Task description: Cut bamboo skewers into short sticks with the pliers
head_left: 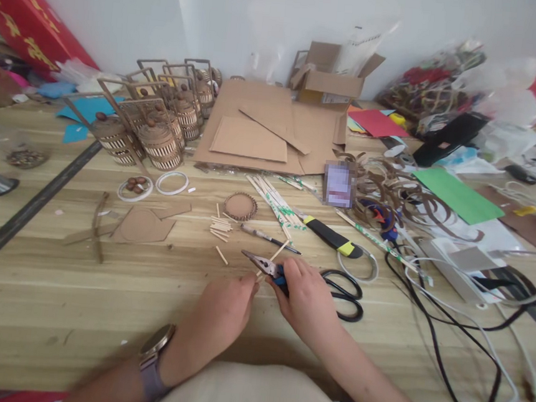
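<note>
My right hand (309,295) is wrapped round the handles of needle-nose pliers (261,263), whose tip points left. A thin wooden stick (281,250) crosses the pliers' jaws at a slant. My left hand (224,303) is closed, its fingertips pinching the stick's lower end just below the jaws. Beyond my hands lie several short cut stick pieces (220,225), one (221,255) apart from the others. A round cardboard base (240,206) edged with a brown rim sits behind them. Next to the pliers is a marker pen (265,236). Black-handled scissors (352,310) are partly hidden behind my right hand.
Long sticks (272,201), a utility knife (333,237) and a tape roll (369,269) lie ahead. Cardboard sheets (254,140) are at the back, small lidded baskets (160,144) at back left. Brown curled strips (418,205) and cables (431,315) spread rightward; cut cardboard (138,226) lies left.
</note>
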### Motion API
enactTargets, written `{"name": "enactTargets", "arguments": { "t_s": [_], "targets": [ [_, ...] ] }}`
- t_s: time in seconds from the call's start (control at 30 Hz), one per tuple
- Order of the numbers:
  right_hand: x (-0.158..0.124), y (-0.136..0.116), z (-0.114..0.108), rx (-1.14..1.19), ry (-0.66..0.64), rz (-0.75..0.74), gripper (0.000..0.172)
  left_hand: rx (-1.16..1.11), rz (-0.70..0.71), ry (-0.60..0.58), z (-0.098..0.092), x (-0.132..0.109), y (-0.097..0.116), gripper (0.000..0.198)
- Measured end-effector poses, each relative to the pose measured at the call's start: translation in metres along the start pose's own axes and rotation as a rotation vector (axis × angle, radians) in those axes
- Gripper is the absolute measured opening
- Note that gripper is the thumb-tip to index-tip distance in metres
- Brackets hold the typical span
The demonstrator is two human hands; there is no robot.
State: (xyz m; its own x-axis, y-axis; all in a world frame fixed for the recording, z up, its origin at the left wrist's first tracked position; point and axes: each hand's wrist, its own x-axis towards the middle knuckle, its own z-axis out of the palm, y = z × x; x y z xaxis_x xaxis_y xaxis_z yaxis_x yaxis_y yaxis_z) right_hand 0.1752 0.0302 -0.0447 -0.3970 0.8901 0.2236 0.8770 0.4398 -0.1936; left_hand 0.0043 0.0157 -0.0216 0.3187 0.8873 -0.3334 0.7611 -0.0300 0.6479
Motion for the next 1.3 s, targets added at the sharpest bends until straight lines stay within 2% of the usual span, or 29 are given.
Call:
{"name": "enactTargets", "arguments": {
  "t_s": [0.13, 0.37, 0.47, 0.57, 0.63, 0.73, 0.8, 0.83, 0.93, 1.0, 1.07, 1.17, 1.3],
  "targets": [
    [0.001, -0.003, 0.000, -0.016, -0.010, 0.020, 0.009, 0.208, -0.037, 0.033, -0.002, -0.001, 0.001, 0.030],
    [0.005, -0.012, 0.003, -0.064, 0.002, 0.052, 0.009, 0.192, -0.008, 0.064, 0.004, 0.001, 0.003, 0.030],
    [0.012, -0.006, 0.000, 0.037, -0.035, 0.085, 0.012, 0.133, 0.010, 0.070, 0.001, 0.000, -0.001, 0.029],
    [0.018, 0.010, -0.014, 0.351, -0.148, 0.097, 0.012, -0.061, 0.091, -0.051, -0.011, -0.002, -0.011, 0.028],
    [0.019, 0.018, -0.026, 0.548, -0.216, 0.078, 0.015, -0.331, 0.051, -0.145, -0.018, -0.001, -0.018, 0.033],
    [0.017, 0.018, -0.040, 0.669, -0.292, 0.031, 0.014, -0.697, -0.040, -0.174, -0.018, 0.005, -0.021, 0.043],
    [0.016, 0.011, -0.042, 0.650, -0.343, -0.003, 0.007, -0.825, -0.068, -0.198, -0.013, 0.010, -0.019, 0.047],
    [0.015, 0.008, -0.040, 0.616, -0.363, -0.023, 0.001, -0.862, -0.084, -0.214, -0.009, 0.012, -0.017, 0.049],
    [0.014, 0.001, -0.030, 0.481, -0.378, -0.072, 0.019, -0.923, -0.146, -0.238, 0.001, 0.015, -0.014, 0.050],
    [0.015, 0.002, -0.024, 0.452, -0.367, -0.073, 0.023, -0.971, -0.167, -0.255, 0.003, 0.015, -0.015, 0.051],
    [0.016, 0.005, -0.020, 0.479, -0.335, -0.029, 0.023, -1.027, -0.166, -0.292, 0.003, 0.013, -0.016, 0.054],
    [0.018, 0.009, -0.016, 0.581, -0.292, 0.082, 0.034, -1.073, -0.178, -0.326, 0.000, 0.012, -0.017, 0.058],
    [0.016, 0.009, -0.009, 0.751, -0.228, 0.187, 0.051, -1.123, -0.209, -0.200, 0.002, 0.014, -0.016, 0.056]
  ]
}}
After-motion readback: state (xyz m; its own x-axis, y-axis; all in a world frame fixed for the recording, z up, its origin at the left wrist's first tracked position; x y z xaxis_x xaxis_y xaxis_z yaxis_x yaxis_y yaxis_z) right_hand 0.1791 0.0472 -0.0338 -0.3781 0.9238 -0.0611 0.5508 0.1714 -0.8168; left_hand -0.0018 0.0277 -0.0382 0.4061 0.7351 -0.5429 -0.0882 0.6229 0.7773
